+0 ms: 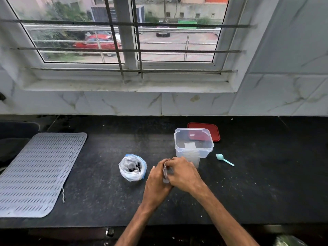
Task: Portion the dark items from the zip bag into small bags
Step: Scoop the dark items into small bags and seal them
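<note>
Both hands, left [157, 180] and right [182, 173], pinch a small bag [166, 174] at centre frame, likely opening it; next, reach for the zip bag [132, 167].

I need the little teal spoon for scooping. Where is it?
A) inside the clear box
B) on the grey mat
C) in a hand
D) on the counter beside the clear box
D: the spoon lies on the black counter, just right of the clear box.

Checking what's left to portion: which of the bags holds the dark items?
The blue-rimmed zip bag, standing open on the countertop, dark pieces visible inside. The small clear bag gripped between left hand and right hand shows none.
</note>
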Motion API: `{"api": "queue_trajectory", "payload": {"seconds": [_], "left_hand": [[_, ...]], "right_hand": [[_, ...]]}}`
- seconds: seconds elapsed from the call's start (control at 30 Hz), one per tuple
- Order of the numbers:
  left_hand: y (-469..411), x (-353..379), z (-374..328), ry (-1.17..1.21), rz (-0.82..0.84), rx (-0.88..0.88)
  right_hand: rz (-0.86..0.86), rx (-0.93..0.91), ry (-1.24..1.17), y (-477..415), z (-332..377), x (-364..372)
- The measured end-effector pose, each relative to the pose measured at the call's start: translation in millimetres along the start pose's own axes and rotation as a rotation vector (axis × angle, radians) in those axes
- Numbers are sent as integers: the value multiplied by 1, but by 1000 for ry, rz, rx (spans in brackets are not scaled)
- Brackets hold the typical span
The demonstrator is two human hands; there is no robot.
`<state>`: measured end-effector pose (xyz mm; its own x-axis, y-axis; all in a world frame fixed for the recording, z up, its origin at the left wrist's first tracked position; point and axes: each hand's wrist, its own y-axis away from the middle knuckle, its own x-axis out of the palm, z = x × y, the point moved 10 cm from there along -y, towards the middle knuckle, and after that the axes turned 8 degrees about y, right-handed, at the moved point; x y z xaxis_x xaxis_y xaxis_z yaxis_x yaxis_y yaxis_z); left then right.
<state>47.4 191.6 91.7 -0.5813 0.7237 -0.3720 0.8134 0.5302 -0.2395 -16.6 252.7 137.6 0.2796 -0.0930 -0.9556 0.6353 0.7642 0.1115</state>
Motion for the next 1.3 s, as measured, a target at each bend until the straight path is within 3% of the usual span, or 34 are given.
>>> {"api": "queue_trajectory", "payload": {"seconds": [0.27, 0.47, 0.53, 0.6, 0.87, 1.13, 1.2, 1.3], "left_hand": [[4, -14, -6, 11, -154, -12], [9, -25, 5, 118, -206, -34], [11, -26, 2, 109, -207, -23], [13, -27, 1, 103, -214, -21], [14, -35, 4, 85, -235, -57], [21, -45, -11, 106, -350, 30], [22, -51, -17, 77, -391, 60], [24, -52, -17, 103, -391, 77]], "right_hand": [[5, -31, 54, 7, 5, 0], [-240, -141, -203, 18, 6, -46], [-84, -212, -229, 19, 18, -37], [87, -216, -75, 19, 25, -19], [209, -262, 147, 25, 40, -8], [297, -159, -32, 19, 49, 9], [304, -101, -175, 19, 48, 11], [445, 20, -418, 27, 48, 26]]}}
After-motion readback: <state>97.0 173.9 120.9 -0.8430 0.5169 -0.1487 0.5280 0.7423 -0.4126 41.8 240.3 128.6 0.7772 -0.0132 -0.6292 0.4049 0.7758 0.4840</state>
